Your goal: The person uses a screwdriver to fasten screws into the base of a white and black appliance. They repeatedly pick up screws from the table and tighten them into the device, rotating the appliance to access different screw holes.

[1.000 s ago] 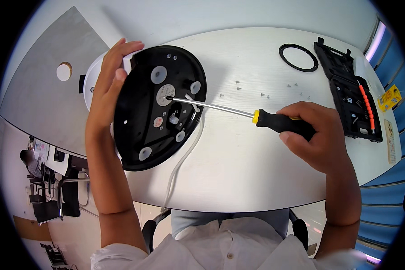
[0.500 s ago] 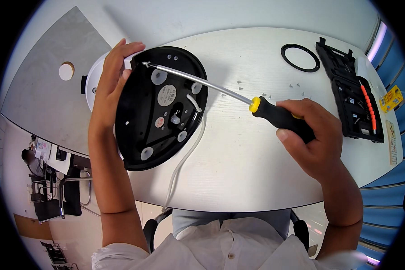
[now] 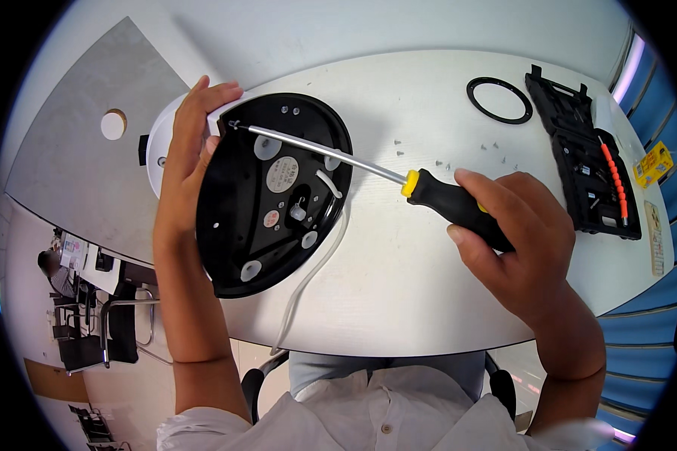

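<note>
My left hand (image 3: 182,161) wraps round the white housing edge of an appliance, fingers over its far left corner. The appliance's black underside (image 3: 248,197) faces up, with clear round feet, two labels and several screws. My right hand (image 3: 530,229) is closed on the black-and-yellow handle of a long screwdriver (image 3: 338,157). The shaft reaches left across the underside. Its tip is close to a small metal screw (image 3: 234,125) at the corner by my left thumb; whether they touch, I cannot tell. A white cord (image 3: 306,279) runs from the underside off the table's near edge.
Several loose screws (image 3: 441,163) lie on the white table. A black ring (image 3: 505,121) is behind them. To the right are an open tool case (image 3: 575,197), an orange flexible shaft (image 3: 615,177) and a yellow box (image 3: 652,164). A grey table (image 3: 75,169) adjoins at left.
The appliance and my left hand have shifted slightly toward me and right. My right hand and the screwdriver have moved a little left, and the tip now sits slightly lower in view.
</note>
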Motion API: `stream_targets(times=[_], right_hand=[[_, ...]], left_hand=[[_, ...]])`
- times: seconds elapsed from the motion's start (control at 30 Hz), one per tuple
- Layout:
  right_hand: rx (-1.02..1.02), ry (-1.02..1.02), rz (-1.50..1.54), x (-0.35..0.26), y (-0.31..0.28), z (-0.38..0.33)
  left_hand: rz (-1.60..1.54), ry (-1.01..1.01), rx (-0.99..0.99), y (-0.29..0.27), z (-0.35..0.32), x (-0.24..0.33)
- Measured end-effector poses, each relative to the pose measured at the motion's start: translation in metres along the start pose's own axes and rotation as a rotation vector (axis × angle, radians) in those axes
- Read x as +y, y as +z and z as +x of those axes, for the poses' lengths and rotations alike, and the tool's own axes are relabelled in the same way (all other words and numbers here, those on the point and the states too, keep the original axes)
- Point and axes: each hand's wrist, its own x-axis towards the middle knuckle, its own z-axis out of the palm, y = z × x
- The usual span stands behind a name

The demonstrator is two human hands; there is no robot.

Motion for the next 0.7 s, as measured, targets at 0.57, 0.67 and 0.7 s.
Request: stream_targets(times=[0.57,0.67,0.7], right_hand=[[-0.025,-0.023,-0.003,-0.0039,-0.0061,0.0001],[-0.022,-0.032,-0.003,-0.0034,-0.0058,0.0002],[-0.02,-0.036,-0.004,-0.003,-0.0053,0.0001]], left_hand=[[0.042,0.049,0.006,-0.0001,0.003,0.0027],[0.059,0.049,0.008,0.0003,0.0033,0.0029],[0.051,0.057,0.004,-0.0001,0.0033,0.0021]])
